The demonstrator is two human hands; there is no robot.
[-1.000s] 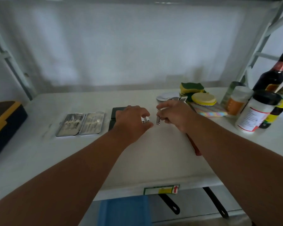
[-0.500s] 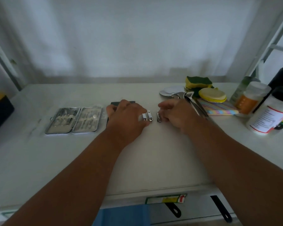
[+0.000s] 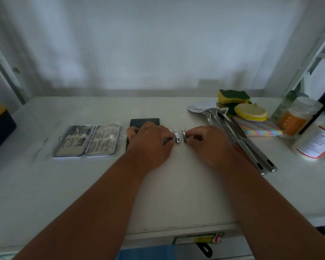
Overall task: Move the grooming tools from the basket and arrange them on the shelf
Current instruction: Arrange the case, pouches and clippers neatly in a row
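Just right of the open manicure case (image 3: 86, 140), both hands have lowered to the shelf (image 3: 176, 194): left hand (image 3: 148, 145) and right hand (image 3: 208, 145) each pinch a nail clipper (image 3: 177, 136), laying them parallel, nearly placed.

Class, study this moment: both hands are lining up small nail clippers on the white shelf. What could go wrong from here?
1. The two nail clippers lie close together between the left hand and right hand; nudging one could knock the other crooked.
2. The left hand partly covers the black case and may push it toward the open manicure set.
3. The right forearm is near the steel utensil handles; drawing back could sweep them.
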